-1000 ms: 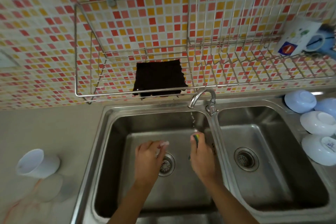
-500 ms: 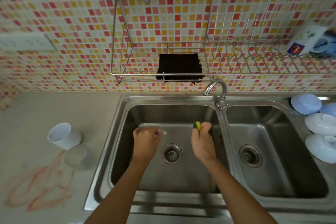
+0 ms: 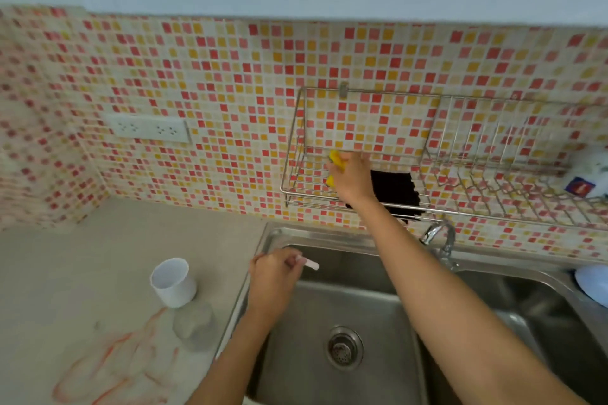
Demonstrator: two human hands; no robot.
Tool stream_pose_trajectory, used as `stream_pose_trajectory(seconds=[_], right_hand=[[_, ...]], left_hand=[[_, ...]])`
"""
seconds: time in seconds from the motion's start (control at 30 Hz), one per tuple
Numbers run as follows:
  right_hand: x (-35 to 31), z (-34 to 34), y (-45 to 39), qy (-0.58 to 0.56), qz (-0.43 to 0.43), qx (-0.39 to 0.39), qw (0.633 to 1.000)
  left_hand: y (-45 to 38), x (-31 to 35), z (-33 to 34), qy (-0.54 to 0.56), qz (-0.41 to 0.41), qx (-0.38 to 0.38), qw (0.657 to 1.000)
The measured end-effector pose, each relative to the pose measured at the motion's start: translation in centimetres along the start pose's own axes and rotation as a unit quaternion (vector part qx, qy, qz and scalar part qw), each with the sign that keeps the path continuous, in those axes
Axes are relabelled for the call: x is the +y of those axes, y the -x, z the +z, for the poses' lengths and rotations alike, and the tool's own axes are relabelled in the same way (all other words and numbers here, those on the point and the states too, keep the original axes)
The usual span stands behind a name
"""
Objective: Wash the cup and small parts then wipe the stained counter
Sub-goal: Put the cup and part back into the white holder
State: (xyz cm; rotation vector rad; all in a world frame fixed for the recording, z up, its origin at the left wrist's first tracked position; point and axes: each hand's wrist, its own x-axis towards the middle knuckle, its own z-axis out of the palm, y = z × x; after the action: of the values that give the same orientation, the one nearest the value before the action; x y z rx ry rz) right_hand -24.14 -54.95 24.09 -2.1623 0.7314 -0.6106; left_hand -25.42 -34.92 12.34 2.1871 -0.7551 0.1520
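My right hand (image 3: 350,176) is raised into the left end of the wire wall rack (image 3: 296,148) and is shut on a yellow sponge (image 3: 336,161). My left hand (image 3: 274,276) hovers over the left rim of the left sink basin (image 3: 362,306) and pinches a small pale pink part (image 3: 311,264). A white cup (image 3: 172,283) lies tilted on the grey counter (image 3: 82,266) left of the sink, with a clear rounded part (image 3: 194,322) beside it. Orange-red stain streaks (image 3: 115,368) mark the counter in front of the cup.
A black cloth (image 3: 394,187) lies in the rack right of my hand. The tap (image 3: 439,233) stands between the two basins, with the drain (image 3: 343,347) below. A pale blue bowl (image 3: 592,283) sits at the far right. A wall socket (image 3: 148,128) is on the tiles.
My right hand has lifted out of the basin and carried the sponge up into the wall rack. My left hand moved left to the sink rim with the small part. The view swung up and left.
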Motion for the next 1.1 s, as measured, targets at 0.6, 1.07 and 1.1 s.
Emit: stream_pose_trajectory(seconds=[0.6,1.07,1.1], right_hand=[[-3.2,10.6,8.6,0.026,-0.196,0.225,0.954],[-4.4,30.4,12.6,-0.004,-0.013,-0.342,0.940],[-4.4,30.8,12.6,-0.015,-0.007,-0.341,0.940]], left_hand=[[-5.8,-13.3,-13.8,-0.017,-0.012,0.025,0.999],[-4.0,-27.0,-16.6,-0.083,-0.020,-0.150,0.985],[-4.1,-27.3,-16.6,-0.083,-0.017,-0.151,0.985]])
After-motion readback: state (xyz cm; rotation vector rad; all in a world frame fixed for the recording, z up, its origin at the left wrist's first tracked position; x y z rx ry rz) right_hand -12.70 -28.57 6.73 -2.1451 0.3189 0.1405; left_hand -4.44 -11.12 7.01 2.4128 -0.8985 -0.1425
